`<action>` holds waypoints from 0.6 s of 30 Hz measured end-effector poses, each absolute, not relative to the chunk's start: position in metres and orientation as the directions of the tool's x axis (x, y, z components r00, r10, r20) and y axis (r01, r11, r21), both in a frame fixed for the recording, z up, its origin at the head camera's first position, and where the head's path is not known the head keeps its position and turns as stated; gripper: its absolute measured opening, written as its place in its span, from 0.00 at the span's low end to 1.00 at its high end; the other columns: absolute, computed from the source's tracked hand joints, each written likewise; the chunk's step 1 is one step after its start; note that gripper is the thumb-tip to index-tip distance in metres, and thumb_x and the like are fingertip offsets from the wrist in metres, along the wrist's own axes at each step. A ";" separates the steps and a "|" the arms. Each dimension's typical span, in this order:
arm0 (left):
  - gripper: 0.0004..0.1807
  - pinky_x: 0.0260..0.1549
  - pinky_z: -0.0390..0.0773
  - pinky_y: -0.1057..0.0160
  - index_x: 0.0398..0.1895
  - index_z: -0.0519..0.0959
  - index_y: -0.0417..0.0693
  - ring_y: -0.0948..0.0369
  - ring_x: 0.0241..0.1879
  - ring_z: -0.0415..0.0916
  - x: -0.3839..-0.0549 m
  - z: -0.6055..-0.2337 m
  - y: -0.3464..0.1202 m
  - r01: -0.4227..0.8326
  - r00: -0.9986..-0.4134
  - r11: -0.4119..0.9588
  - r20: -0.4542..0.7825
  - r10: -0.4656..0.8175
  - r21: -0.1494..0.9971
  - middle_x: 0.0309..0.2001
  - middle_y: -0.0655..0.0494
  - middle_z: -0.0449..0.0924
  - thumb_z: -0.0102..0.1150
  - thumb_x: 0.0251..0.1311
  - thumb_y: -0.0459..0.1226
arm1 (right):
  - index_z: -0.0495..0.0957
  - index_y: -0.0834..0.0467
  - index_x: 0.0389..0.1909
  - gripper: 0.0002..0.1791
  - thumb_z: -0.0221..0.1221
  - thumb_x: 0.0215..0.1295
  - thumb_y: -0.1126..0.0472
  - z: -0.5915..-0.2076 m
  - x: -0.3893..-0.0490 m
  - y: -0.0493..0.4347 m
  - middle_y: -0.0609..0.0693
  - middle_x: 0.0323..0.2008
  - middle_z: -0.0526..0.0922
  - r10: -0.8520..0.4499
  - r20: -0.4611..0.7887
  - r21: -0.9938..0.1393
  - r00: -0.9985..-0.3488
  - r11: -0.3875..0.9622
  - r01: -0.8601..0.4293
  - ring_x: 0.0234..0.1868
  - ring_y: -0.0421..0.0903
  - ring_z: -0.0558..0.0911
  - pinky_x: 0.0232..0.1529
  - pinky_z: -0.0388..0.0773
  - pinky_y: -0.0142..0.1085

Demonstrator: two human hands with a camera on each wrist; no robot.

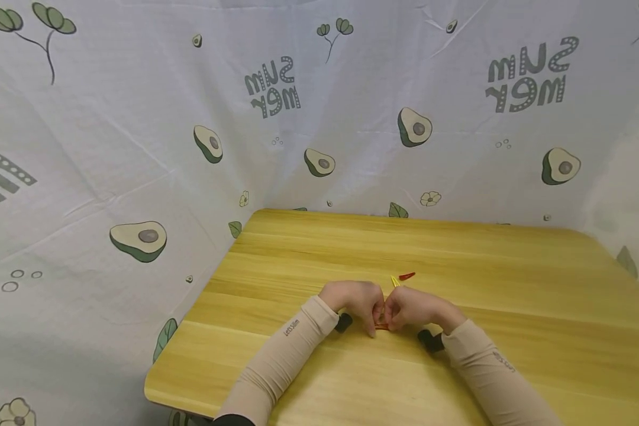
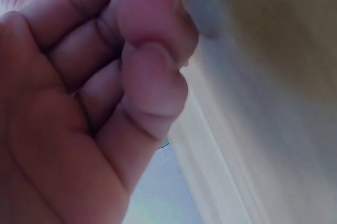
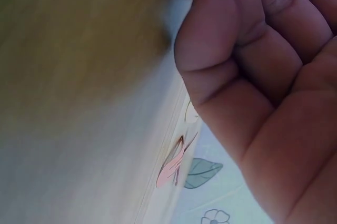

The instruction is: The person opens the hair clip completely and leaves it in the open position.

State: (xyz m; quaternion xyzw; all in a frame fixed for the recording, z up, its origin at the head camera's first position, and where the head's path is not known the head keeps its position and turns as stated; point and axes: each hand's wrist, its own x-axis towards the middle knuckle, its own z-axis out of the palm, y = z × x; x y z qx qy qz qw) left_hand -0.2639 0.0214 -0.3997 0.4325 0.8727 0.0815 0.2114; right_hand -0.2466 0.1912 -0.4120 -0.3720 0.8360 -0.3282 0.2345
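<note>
Close together over the table, my left hand (image 1: 358, 300) and right hand (image 1: 412, 307) meet at a small red hair clip (image 1: 381, 326). Fingers of both hands are curled and pinch it from either side. In the left wrist view the left hand (image 2: 105, 82) shows bent fingers, with only a sliver of red at the fingertips. The right wrist view shows the right hand (image 3: 253, 50) with thumb and fingers together; the clip is hidden there. Just beyond the hands lie a yellow hair clip (image 1: 395, 281), partly covered by the right hand, and another red hair clip (image 1: 407, 276).
The wooden table (image 1: 309, 248) has rounded corners and stands against a white printed curtain (image 1: 373, 83) at the back and left. Dark wrist straps (image 1: 431, 341) sit below both wrists.
</note>
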 end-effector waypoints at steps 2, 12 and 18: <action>0.11 0.15 0.66 0.75 0.13 0.78 0.52 0.72 0.16 0.65 -0.263 -0.399 0.022 0.722 -0.540 0.615 -0.299 0.787 0.316 0.15 0.66 0.74 0.73 0.33 0.41 | 0.78 0.62 0.20 0.05 0.59 0.43 0.75 -0.412 -0.246 0.191 0.43 0.16 0.71 -0.777 -0.149 -0.718 -0.612 0.510 -0.474 0.14 0.32 0.62 0.16 0.60 0.24; 0.11 0.15 0.66 0.75 0.13 0.77 0.53 0.72 0.16 0.65 -0.261 -0.400 0.023 0.718 -0.559 0.630 -0.295 0.775 0.295 0.15 0.66 0.74 0.73 0.32 0.41 | 0.78 0.62 0.19 0.06 0.58 0.42 0.75 -0.411 -0.245 0.191 0.41 0.15 0.70 -0.768 -0.155 -0.705 -0.622 0.527 -0.475 0.14 0.32 0.61 0.16 0.58 0.24; 0.12 0.15 0.66 0.75 0.14 0.77 0.53 0.72 0.16 0.65 -0.261 -0.399 0.022 0.724 -0.556 0.623 -0.283 0.781 0.295 0.15 0.66 0.74 0.74 0.32 0.42 | 0.78 0.60 0.20 0.06 0.59 0.42 0.73 -0.411 -0.244 0.192 0.41 0.15 0.70 -0.755 -0.169 -0.698 -0.634 0.546 -0.464 0.14 0.32 0.62 0.16 0.59 0.24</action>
